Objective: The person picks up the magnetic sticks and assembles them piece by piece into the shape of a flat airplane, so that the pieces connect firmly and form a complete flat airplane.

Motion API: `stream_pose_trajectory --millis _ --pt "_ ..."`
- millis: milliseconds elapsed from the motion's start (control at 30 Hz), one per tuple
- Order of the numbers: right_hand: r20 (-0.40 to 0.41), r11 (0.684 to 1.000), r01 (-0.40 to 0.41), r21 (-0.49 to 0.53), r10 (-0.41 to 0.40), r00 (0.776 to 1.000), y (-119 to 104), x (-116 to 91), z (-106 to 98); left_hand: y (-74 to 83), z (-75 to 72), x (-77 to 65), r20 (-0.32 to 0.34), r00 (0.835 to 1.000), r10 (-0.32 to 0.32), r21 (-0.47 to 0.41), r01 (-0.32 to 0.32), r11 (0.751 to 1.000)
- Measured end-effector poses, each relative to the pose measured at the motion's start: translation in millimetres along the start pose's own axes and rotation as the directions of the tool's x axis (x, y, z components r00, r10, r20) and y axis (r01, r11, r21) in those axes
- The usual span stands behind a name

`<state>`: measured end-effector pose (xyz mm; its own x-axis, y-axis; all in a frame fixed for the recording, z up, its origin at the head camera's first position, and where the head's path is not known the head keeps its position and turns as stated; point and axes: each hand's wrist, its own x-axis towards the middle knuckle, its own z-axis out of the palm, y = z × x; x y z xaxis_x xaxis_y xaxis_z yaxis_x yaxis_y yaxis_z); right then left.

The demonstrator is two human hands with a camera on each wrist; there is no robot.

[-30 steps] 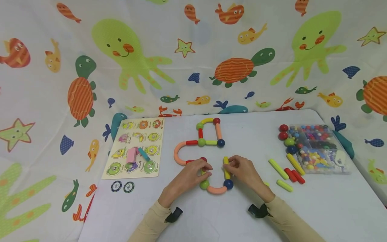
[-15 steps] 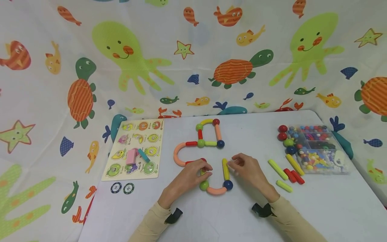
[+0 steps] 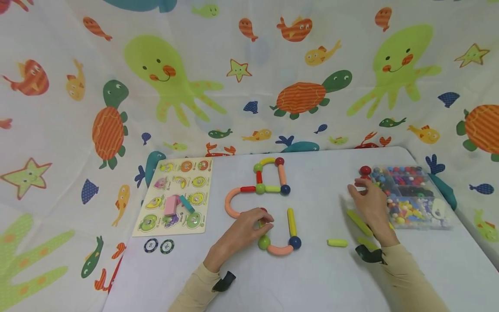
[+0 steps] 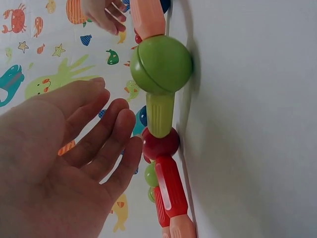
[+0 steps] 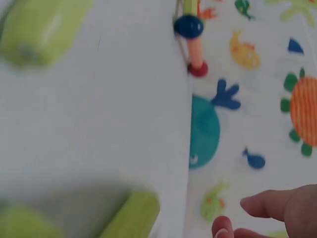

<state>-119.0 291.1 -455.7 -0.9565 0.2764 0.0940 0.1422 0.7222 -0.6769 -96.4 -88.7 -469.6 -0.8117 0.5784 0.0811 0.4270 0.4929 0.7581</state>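
On the white table lies a chain of magnetic sticks and balls. My left hand (image 3: 242, 229) is beside its near part, fingers relaxed; in the left wrist view they are around or near a short lime stick (image 4: 160, 115) between a green ball (image 4: 162, 65) and a red ball (image 4: 161, 143), gripping nothing. A peach curved stick (image 3: 280, 251) runs from the green ball to a dark blue ball (image 3: 295, 242), where a yellow stick (image 3: 292, 222) points away. My right hand (image 3: 370, 207) hovers at the right near loose balls, thumb and finger apart; it partly hides a red ball (image 3: 365, 170)'s neighbours.
A clear compartment box (image 3: 419, 224) of beads stands at the right. Lime sticks (image 3: 358, 222) lie under my right hand, and one short lime stick (image 3: 337, 243) lies apart. At the left are a fruit puzzle board (image 3: 148, 232) and two round chips (image 3: 167, 246).
My right hand has let go of the yellow stick and moved right, to above the loose sticks and balls. The left hand stays in place. The view has tilted up slightly.
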Motion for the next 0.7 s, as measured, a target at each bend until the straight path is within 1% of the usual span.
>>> stream_pose_trajectory --millis 133,200,333,467,600,700 --pt "-0.034 0.996 -0.086 0.007 0.086 0.996 20 5 -14 0.3 0.1 -0.2 -0.004 1.0 -0.001 0.006 0.001 1.0" --pt "-0.041 0.994 -0.114 -0.005 0.113 0.993 28 8 -18 0.3 0.2 -0.2 -0.006 1.0 0.0 0.01 0.0 1.0" --pt "-0.054 0.993 -0.113 -0.043 0.111 0.992 37 12 -19 0.0 0.7 -0.9 -0.002 1.0 -0.004 0.008 0.004 1.0" --pt "-0.045 0.991 -0.111 -0.071 0.108 0.993 39 14 -18 0.0 1.2 -0.8 0.0 1.0 -0.001 0.0 0.001 1.0" --pt "-0.011 0.988 -0.123 -0.088 0.123 0.992 40 16 -19 0.3 1.0 -0.3 -0.007 1.0 0.012 0.003 -0.012 1.0" --pt "0.029 0.987 -0.118 -0.106 0.121 0.992 39 19 -19 0.1 0.8 -0.3 -0.014 1.0 0.018 0.008 -0.018 1.0"
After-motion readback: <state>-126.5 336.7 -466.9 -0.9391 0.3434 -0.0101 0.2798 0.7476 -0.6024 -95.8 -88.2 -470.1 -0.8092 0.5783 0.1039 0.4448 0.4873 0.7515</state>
